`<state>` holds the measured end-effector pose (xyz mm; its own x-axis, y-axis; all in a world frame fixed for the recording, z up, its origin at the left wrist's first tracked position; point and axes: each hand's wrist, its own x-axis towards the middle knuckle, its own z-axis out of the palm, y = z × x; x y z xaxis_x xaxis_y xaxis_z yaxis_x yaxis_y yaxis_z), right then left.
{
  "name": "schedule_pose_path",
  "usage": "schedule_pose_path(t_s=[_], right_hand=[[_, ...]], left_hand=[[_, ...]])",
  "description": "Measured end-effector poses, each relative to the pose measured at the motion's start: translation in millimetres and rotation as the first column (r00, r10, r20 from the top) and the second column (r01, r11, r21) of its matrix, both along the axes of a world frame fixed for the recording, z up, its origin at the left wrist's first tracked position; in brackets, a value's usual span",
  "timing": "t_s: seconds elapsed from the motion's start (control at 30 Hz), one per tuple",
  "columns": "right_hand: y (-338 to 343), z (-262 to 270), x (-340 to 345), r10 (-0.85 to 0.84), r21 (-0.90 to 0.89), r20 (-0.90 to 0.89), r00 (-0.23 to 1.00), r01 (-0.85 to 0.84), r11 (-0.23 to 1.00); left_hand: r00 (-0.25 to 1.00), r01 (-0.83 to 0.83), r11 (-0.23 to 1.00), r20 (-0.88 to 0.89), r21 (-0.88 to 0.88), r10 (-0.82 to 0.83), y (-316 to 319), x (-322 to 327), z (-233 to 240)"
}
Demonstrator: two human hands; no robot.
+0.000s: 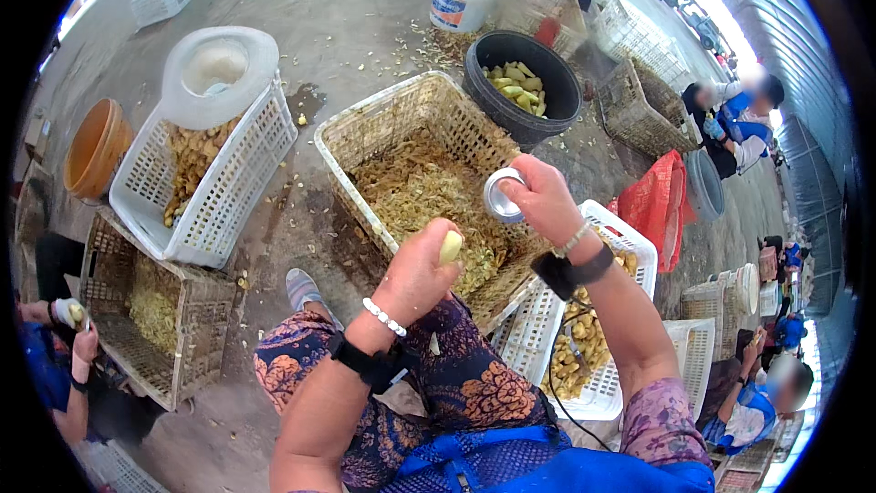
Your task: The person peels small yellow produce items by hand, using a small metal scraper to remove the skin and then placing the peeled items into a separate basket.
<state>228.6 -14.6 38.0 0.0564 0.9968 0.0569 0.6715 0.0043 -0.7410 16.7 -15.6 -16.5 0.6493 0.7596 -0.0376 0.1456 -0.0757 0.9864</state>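
Note:
My left hand is closed around a peeled piece of ginger root, whose pale yellow end sticks out past the fingers. In my right hand is a round silver metal lid-like object, with the thumb pressed inside it. The two hands are apart, both above a dirty plastic crate of peel scraps. Beyond the crate stands a black bucket holding peeled ginger pieces. By my right forearm is a white crate with unpeeled ginger.
A white crate with ginger and a pale round basin stands at the left, near an orange bucket. At far left a co-worker's hands are over a scrap crate. A red sack and more co-workers are at right.

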Motion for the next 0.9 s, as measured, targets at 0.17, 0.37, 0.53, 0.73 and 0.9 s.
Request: schedule_pose_path(t_s=[0.17, 0.37, 0.53, 0.73, 0.9], right_hand=[[-5.9, -1.8, -20.5, 0.098, -0.059, -0.213, 0.972, -0.112, 0.992], [-19.9, -15.4, 6.2, 0.011, -0.039, -0.162, 0.987, -0.017, 0.999], [-26.4, -15.0, 2.8, -0.114, -0.107, -0.314, 0.943, 0.084, 0.991], [-22.9, -2.7, -9.8, -0.006, -0.038, -0.325, 0.946, -0.007, 0.999], [-20.8, 15.5, -41.0, 0.144, 0.024, -0.258, 0.955, -0.142, 0.99]], left_hand=[[0.996, -0.059, 0.984, 0.081, 0.165, 0.047, -0.4, 0.9, -0.9], [0.966, 0.047, 0.969, 0.258, -0.243, 0.018, 0.7, -2.7, 14.7], [0.946, 0.111, 0.917, 0.324, -0.382, 0.02, 5.5, -4.9, 10.1], [0.97, 0.007, 0.927, 0.227, -0.374, 0.085, 6.9, -2.0, 5.4], [0.997, -0.051, 0.905, 0.032, -0.422, 0.071, 7.3, -6.5, 12.0]])
